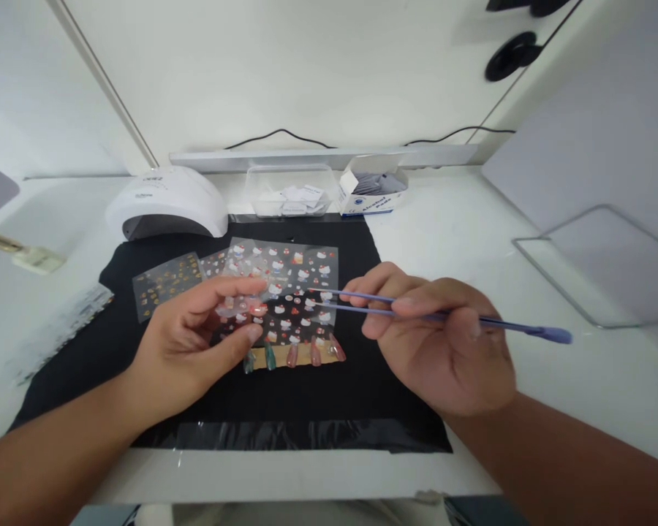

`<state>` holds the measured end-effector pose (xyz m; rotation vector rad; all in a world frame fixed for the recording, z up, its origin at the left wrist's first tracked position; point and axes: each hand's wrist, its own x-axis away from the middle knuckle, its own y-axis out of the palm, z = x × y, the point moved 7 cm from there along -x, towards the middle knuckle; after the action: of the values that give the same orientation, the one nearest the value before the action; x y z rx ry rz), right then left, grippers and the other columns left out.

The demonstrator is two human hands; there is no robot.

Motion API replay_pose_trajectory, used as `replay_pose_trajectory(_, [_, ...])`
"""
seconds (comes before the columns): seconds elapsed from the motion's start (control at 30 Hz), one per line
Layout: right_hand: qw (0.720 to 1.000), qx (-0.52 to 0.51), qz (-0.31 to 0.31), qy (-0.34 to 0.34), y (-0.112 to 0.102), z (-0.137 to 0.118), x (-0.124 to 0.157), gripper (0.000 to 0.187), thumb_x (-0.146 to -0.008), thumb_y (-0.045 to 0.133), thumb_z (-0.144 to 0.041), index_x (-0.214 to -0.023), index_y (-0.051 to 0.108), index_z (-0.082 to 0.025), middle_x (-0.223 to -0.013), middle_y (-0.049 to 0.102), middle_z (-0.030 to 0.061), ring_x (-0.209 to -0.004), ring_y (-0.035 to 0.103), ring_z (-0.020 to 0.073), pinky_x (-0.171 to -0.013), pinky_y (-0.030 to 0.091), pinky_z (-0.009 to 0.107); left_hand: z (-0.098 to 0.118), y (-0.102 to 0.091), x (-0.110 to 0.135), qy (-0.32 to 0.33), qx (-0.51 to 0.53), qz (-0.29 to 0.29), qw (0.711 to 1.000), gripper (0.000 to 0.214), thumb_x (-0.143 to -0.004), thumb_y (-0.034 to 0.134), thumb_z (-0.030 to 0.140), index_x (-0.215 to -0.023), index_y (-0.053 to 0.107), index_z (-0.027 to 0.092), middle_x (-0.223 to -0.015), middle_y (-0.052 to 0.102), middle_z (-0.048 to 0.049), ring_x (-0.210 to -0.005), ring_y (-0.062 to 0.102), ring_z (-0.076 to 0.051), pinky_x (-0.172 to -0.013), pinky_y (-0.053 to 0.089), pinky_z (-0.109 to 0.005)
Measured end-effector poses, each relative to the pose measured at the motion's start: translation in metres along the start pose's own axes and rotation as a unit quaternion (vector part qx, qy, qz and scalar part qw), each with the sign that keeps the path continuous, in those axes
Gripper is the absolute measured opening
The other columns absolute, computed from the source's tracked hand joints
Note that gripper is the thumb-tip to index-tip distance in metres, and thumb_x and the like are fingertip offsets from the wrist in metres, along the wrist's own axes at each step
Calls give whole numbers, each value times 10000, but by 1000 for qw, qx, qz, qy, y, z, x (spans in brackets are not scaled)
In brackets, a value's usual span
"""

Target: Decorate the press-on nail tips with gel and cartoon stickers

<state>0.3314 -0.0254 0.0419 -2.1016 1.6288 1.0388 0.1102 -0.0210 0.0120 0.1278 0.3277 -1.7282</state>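
My right hand is closed around slim purple-blue tweezers, whose two tips are apart and point left over the sticker sheet. That clear sheet bears red-and-white cat-face stickers. At its left side my left hand has its thumb and fingers curled about a clear piece of sticker sheet, partly hidden by the fingers and blurred. Just below lies a tan strip carrying several false nails: a green nail and pink ones, such as the nail near the middle.
A black mat covers the white table. Another sticker sheet with gold marks lies left. At the back stand a white nail lamp, a clear tray with packets and an alcohol pads box. A wire stand stands right.
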Motion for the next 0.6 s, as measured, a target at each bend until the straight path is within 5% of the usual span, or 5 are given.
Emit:
replay_pose_trajectory(0.47, [997, -18, 48, 54, -3, 2, 0, 110, -903, 705, -229, -974, 785, -256, -663, 682, -7, -724, 634, 147, -762, 554, 320, 6, -2, -2, 22, -38, 29, 999, 327, -757, 755, 96, -1065, 739, 206, -824, 776, 1, -683, 730, -113, -613, 579, -142])
replay_pose_trajectory(0.6, [997, -10, 37, 61, -1, 3, 1, 117, -909, 699, -261, -986, 786, -261, -629, 686, -6, -761, 643, 167, -883, 558, 368, 3, -2, -3, 7, -21, 24, 999, 338, -759, 769, 101, -1074, 740, 221, -821, 780, 9, -680, 723, -99, -635, 574, -128])
